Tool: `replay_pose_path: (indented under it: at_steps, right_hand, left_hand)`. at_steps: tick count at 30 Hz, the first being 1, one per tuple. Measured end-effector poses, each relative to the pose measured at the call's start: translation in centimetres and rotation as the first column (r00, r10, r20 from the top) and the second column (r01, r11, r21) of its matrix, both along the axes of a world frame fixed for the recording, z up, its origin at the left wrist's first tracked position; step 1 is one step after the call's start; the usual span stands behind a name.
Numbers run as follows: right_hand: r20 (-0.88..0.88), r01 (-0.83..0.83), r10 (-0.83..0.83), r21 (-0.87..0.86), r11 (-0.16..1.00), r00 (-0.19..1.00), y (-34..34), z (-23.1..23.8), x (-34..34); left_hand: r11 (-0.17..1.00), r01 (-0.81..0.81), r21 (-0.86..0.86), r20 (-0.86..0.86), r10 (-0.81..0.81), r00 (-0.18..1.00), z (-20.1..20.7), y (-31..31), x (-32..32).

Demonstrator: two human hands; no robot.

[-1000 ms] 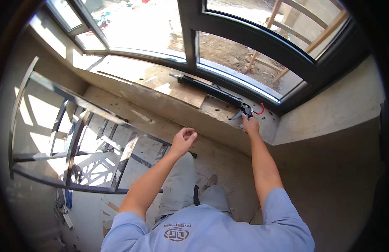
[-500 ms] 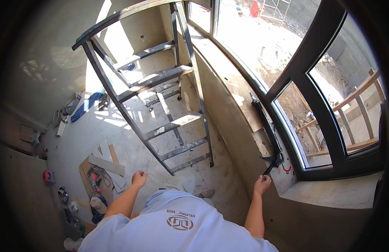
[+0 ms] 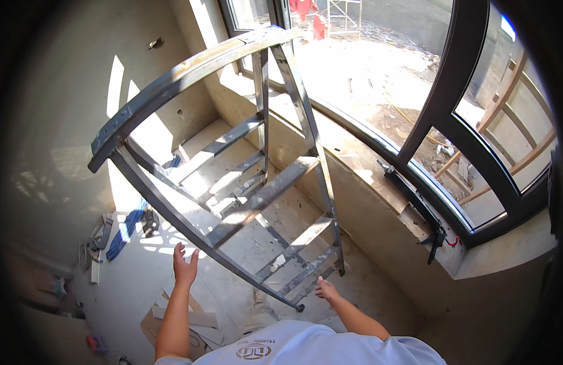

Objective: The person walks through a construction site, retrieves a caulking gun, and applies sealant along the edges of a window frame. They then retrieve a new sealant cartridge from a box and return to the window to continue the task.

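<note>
A metal stepladder (image 3: 263, 199) stands open in front of me. My left hand (image 3: 185, 266) is raised near its left rail, with fingers apart and nothing in it. Beside the ladder's lower right rungs is my right hand (image 3: 326, 291), empty, its fingers loosely stretched; I cannot tell if it touches the metal. A black caulking gun (image 3: 415, 203) lies along the windowsill (image 3: 345, 151) to the right. Its trigger end hangs over the sill's inner edge, apart from my right hand.
A dark-framed window (image 3: 437, 91) runs along the right, with rubble and wooden railings outside. Cut boards (image 3: 199, 318) lie on the floor at lower left, near a red tool (image 3: 97, 344). Farther off, a blue bundle (image 3: 127, 230) lies by the left wall.
My right hand has let go of the caulking gun's handle and moved left to the ladder. My left hand has reached forward and opened. The view has shifted closer to the ladder.
</note>
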State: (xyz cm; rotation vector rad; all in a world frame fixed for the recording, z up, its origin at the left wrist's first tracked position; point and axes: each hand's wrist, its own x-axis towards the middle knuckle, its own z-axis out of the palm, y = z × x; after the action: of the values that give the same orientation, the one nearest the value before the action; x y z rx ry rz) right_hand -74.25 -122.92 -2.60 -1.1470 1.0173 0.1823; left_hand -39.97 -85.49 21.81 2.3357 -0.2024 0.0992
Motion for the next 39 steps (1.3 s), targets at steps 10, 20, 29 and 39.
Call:
replay_pose_path:
  at_steps: [10,20,29,39]
  right_hand:
    - [0.12,0.508,-0.803,0.718,0.476,0.584,8.6,6.5,19.8]
    - [0.216,0.788,-0.832,0.27,0.554,0.511,8.2,14.2,20.0]
    - [0.208,0.925,-0.923,0.135,0.354,0.323,17.6,10.6,-0.4]
    - [0.328,0.873,-0.892,0.272,0.405,0.312,32.7,8.5,-31.1]
  left_hand:
    - [0.554,0.825,0.111,0.37,-0.793,0.483,13.7,-7.8,24.7]
    - [0.402,0.692,-0.6,0.1,-0.82,0.563,13.4,-10.9,21.3]
    - [0.179,0.873,-0.453,0.423,-0.819,0.388,13.0,-7.9,4.8]
    - [-0.211,0.903,-0.375,0.358,-0.931,-0.069,15.0,-3.2,-17.9]
